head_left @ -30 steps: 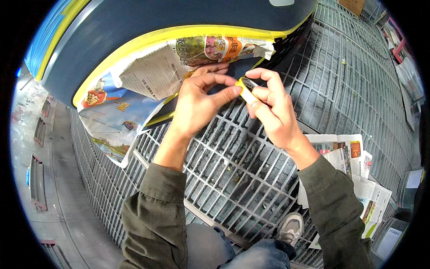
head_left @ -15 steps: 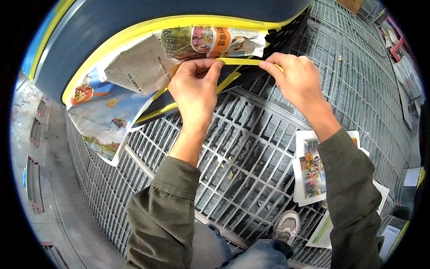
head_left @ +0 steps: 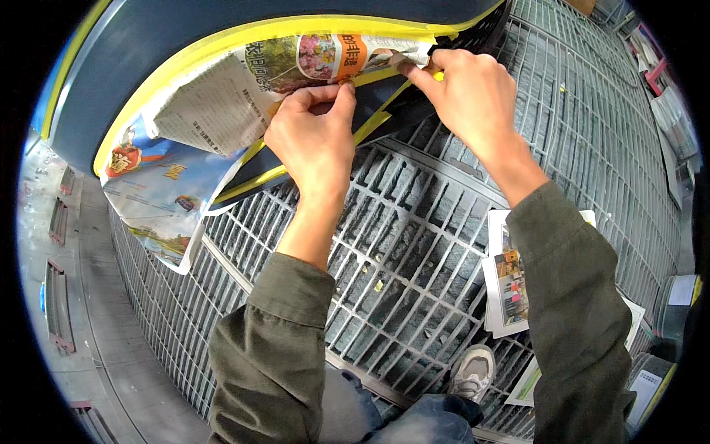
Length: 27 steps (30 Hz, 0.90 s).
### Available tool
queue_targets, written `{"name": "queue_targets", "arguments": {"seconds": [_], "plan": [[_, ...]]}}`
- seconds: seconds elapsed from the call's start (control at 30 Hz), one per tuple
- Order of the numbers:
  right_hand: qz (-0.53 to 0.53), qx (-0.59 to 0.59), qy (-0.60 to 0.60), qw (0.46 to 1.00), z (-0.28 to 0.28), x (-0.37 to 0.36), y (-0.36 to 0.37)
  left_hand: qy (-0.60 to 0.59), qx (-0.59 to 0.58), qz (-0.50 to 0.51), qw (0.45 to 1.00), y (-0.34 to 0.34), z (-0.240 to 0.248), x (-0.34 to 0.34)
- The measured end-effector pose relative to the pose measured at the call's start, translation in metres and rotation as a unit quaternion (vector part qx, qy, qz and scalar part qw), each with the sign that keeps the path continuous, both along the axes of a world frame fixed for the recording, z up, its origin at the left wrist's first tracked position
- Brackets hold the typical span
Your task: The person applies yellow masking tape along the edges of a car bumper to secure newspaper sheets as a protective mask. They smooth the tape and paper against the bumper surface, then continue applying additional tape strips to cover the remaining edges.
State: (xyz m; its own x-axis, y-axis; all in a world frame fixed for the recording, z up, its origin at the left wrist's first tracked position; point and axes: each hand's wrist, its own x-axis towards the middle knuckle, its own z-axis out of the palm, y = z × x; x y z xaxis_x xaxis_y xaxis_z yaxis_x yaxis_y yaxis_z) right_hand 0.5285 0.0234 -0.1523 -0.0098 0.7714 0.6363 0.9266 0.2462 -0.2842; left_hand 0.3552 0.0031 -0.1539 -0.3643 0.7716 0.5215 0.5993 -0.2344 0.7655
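Sheets of printed newspaper cover part of a dark blue curved panel, with yellow masking tape along their upper edge. A separate strip of yellow tape runs between my hands, against the paper's lower edge. My left hand is closed, thumb and forefinger pinched at the strip's left part. At the paper's right end my right hand pinches the strip's other part, fingers against the paper. More yellow tape borders the dark opening below.
Metal grating forms the floor, with my shoe on it. Printed sheets lie by my right forearm. Dark containers with pale labels stand at the right rim. A grey floor strip runs along the left.
The tape strip, stretched in the air before, now lies up against the newspaper's lower edge. My right hand has moved up and left to the paper's end; my left hand shifted slightly up-left.
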Motion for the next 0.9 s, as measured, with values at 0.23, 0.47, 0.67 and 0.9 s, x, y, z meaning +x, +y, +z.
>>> {"name": "queue_targets", "arguments": {"seconds": [0.23,0.47,0.67,0.9], "plan": [[-0.017,0.006,-0.015,1.0,-0.002,0.0,0.004,0.034,0.005,0.013,0.999,0.003,-0.003,-0.001],[-0.03,0.002,-0.008,1.0,0.008,-0.001,0.0,0.049,0.019,0.019,0.998,0.002,0.0,0.002],[-0.049,-0.007,-0.051,0.998,0.008,-0.004,0.002,0.057,-0.002,0.048,0.997,0.003,-0.001,0.003],[-0.03,-0.031,-0.052,0.998,0.016,-0.001,0.002,0.118,-0.092,0.091,0.985,0.003,0.007,0.003]]}}
